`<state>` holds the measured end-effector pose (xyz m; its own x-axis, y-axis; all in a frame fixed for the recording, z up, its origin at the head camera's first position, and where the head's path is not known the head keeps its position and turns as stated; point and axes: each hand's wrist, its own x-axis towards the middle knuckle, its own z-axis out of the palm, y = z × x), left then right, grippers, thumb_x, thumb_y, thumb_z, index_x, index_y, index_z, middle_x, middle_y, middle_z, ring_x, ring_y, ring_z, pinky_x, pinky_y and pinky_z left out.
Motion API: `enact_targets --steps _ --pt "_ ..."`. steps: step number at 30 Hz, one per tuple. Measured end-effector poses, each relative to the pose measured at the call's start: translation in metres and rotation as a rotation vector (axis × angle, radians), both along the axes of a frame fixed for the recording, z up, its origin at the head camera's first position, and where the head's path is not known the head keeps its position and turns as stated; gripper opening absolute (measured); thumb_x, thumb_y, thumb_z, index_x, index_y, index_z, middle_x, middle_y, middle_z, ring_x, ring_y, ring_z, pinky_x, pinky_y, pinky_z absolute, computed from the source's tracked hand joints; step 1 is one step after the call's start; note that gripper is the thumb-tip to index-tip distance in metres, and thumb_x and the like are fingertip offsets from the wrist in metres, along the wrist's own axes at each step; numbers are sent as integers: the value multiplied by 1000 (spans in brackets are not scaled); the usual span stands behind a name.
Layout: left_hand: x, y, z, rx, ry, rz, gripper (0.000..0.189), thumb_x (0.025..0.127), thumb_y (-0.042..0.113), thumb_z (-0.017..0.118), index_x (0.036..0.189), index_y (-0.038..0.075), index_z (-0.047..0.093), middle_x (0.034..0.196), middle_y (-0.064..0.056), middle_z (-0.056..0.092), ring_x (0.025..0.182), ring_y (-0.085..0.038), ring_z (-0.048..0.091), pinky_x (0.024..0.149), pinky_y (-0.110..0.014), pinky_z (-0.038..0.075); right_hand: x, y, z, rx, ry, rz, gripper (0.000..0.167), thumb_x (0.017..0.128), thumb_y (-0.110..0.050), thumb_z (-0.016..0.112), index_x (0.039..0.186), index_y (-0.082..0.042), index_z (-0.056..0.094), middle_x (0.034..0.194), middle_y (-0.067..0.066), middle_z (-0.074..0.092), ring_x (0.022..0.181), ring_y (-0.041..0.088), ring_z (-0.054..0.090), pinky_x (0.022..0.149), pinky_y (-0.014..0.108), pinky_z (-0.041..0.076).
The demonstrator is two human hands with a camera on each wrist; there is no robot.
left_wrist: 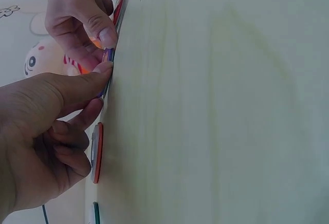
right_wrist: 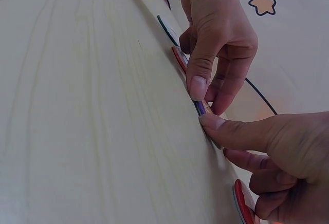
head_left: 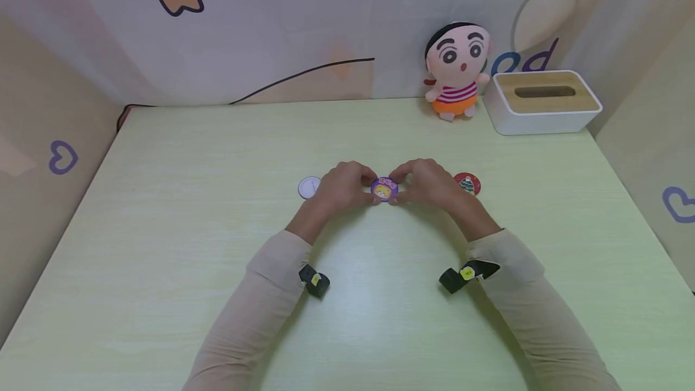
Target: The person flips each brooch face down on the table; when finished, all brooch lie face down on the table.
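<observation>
A small round purple disc (head_left: 384, 189) with a yellow cartoon animal on it lies between the two hands, mid-table in the head view. My left hand (head_left: 347, 186) pinches its left side between thumb and forefinger. The right side is pinched in the same way by my right hand (head_left: 427, 183). In the left wrist view, both thumbs press the near edge of the purple disc (left_wrist: 107, 55). A disc with a red edge (left_wrist: 97, 152) lies under the left hand's curled fingers, hidden in the head view. Close by the right hand is a red disc with a tree (head_left: 468, 184).
A white disc (head_left: 309, 187) sits left of the left hand. At the table's back right stand a plush doll (head_left: 458, 74) and a white tissue box (head_left: 543, 119) with a wooden top. A printed cloth (head_left: 271, 29) hangs behind the table (head_left: 163, 228).
</observation>
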<state>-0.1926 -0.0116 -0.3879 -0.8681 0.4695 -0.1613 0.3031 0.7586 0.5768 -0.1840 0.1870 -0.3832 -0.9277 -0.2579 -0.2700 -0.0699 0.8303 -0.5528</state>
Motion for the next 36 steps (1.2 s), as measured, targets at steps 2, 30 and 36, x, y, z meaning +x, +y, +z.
enact_targets --steps 2,30,36 --pt "0 -1 0 3 -3 -3 45 86 26 82 126 8 72 121 -7 76 115 -21 67 103 -39 52 1 0 1 0 1 1 50 83 -20 85 129 -8 70 130 14 71 131 33 55 109 51 46" --pt "3 1 -2 51 20 24 38 86 21 83 119 7 73 104 -7 76 96 -20 65 90 -35 52 2 2 1 -36 17 12 48 83 -14 85 128 -12 69 108 13 75 104 28 65 86 37 53" --pt "3 1 -3 73 37 29 35 85 19 83 115 6 73 100 -7 75 92 -20 64 84 -32 51 2 3 0 -46 27 28 47 85 -14 83 129 -12 67 107 13 75 101 27 66 87 36 54"
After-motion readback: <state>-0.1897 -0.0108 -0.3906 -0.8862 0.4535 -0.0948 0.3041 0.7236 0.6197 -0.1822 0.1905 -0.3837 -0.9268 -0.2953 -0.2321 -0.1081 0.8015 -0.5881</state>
